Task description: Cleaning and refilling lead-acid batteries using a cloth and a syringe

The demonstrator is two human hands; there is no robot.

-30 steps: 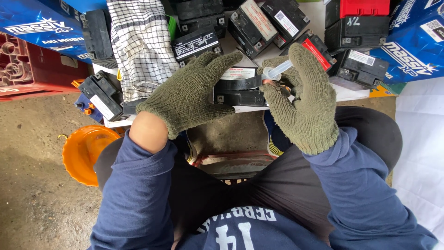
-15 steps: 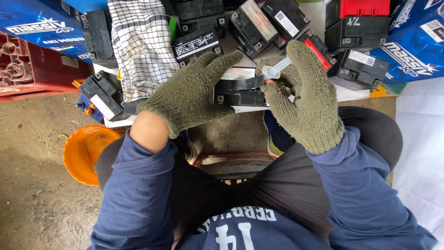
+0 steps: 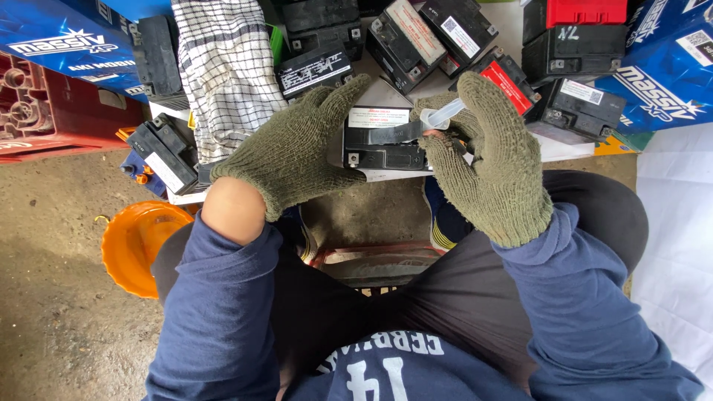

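Note:
Both my hands wear olive knit gloves. My right hand (image 3: 494, 167) is closed around a clear plastic syringe (image 3: 443, 114), whose tip points down at the right end of a small black battery (image 3: 382, 145) with a white label on top. My left hand (image 3: 293, 148) hovers at the battery's left side with its fingers spread; it looks just off the casing. The battery sits at the front edge of a low white board (image 3: 553, 152).
Several more black batteries (image 3: 316, 70) crowd the board behind, one with a red top (image 3: 583, 11). A checked cloth (image 3: 226, 70) hangs at the left. Blue boxes (image 3: 665, 63) stand on both sides. An orange bowl (image 3: 134, 241) lies on the dirt floor by my left knee.
My left hand has lifted off the battery's top and shifted left, uncovering its label. My right hand with the syringe has barely moved.

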